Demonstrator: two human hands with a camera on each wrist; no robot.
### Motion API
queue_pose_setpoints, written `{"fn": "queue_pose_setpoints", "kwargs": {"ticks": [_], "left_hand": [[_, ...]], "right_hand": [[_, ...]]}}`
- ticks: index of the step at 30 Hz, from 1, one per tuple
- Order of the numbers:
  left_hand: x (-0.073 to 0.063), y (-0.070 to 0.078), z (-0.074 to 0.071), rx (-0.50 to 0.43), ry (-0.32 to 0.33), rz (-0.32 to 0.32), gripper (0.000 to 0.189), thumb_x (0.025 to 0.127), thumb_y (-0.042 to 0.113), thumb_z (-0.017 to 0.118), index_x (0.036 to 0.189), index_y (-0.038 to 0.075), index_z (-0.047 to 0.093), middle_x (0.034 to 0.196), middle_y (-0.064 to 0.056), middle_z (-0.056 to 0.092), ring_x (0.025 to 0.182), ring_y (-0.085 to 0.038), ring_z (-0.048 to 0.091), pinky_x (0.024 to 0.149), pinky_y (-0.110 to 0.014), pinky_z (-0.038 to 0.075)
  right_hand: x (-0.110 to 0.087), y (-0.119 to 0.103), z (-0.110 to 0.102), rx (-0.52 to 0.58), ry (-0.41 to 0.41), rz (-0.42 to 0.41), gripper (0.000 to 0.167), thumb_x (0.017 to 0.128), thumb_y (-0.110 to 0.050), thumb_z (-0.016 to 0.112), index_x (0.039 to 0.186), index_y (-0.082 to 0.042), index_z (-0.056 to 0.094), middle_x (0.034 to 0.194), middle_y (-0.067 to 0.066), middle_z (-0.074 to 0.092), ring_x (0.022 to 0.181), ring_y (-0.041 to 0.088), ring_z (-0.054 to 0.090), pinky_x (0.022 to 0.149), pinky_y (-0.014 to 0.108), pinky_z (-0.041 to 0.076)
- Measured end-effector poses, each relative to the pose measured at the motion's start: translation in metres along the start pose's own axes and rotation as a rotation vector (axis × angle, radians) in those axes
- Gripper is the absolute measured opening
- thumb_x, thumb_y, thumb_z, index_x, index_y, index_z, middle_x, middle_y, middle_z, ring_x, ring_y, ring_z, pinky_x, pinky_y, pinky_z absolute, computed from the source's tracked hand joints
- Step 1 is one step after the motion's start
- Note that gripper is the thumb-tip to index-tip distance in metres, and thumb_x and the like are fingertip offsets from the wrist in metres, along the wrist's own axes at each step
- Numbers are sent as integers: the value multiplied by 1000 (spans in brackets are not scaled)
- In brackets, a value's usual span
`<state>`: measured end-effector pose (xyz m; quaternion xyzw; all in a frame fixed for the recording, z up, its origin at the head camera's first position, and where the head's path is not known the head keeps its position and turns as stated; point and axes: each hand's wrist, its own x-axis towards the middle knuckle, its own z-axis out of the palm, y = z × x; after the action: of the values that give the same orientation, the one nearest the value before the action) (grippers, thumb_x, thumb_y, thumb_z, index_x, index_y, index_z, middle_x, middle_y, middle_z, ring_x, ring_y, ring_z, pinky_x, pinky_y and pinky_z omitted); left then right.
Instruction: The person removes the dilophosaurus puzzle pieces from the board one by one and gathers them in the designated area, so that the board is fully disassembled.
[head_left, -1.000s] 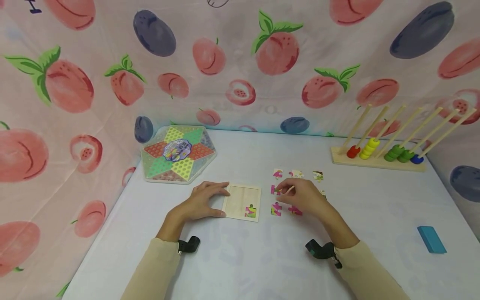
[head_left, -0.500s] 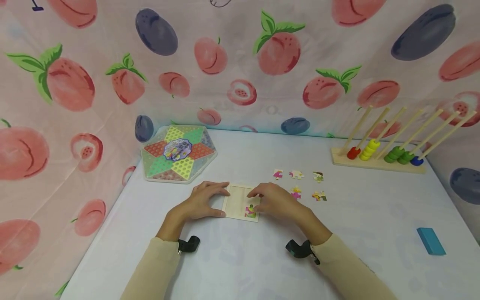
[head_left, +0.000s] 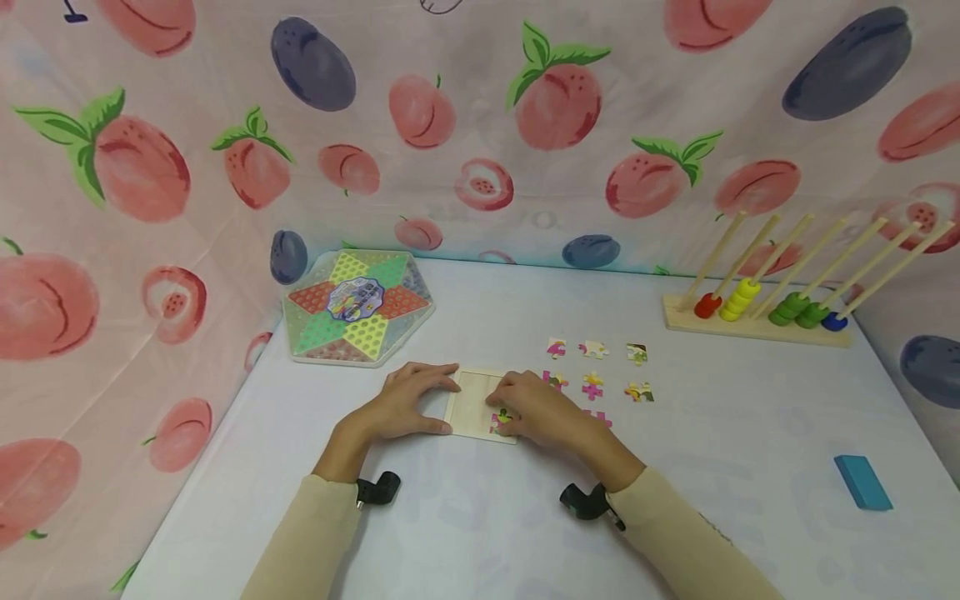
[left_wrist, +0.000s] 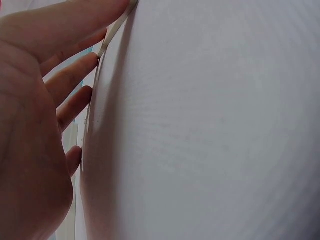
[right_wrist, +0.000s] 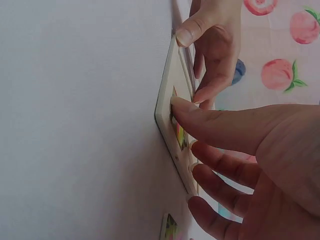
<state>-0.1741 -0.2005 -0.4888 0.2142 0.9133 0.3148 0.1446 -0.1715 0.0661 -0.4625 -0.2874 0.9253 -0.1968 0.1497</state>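
A small square wooden puzzle tray (head_left: 471,408) lies on the white table. My left hand (head_left: 405,402) holds its left side, thumb at the near corner and fingers at the far one; the right wrist view shows that thumb (right_wrist: 185,38) on the rim. My right hand (head_left: 542,408) is over the tray's near right part, thumb and fingers pinching a jigsaw piece mostly hidden by them. Beside the thumb, part of a pink and green jigsaw piece (right_wrist: 178,131) shows inside the tray. Loose jigsaw pieces (head_left: 592,385) lie right of the tray, some partly covered by my right hand.
A hexagonal Chinese checkers board (head_left: 358,309) lies at the back left. At the back right stands a wooden peg abacus (head_left: 757,326) with coloured beads. A blue block (head_left: 862,482) lies at the right. Fruit-printed cloth (head_left: 480,108) hangs behind the table.
My right hand has moved left from the loose pieces to the tray, then slightly farther in over its near right part. My left hand has stayed at the tray's left side.
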Motion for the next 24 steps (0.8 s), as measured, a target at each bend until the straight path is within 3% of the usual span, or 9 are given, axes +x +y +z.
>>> {"fn": "queue_pose_setpoints", "kwargs": {"ticks": [6,14,24], "left_hand": [[-1,1,0,2,0,-8,55,79,38,88,129,31,66,164,10,40,146,-20,36,121,-55,19],[-1,3,-1,-7,4,-6,55,79,36,88,129,30,66,165,9,40,145,-21,36,121,-56,18],[-1,2,-1,-6,3,-4,55,79,36,88,129,30,66,165,8,40,145,-22,37,119,-56,20]], "right_hand": [[0,2,3,58,13,32,40,84,-26,84,122,-16,75,122,1,71,113,19,60,100,37,52],[1,5,3,125,43,58,31,81,-24,86,110,-18,78,111,-4,75,98,13,59,90,33,52],[3,8,1,160,-6,46,25,83,-23,85,106,-20,77,105,-5,73,92,13,55,88,32,49]]}}
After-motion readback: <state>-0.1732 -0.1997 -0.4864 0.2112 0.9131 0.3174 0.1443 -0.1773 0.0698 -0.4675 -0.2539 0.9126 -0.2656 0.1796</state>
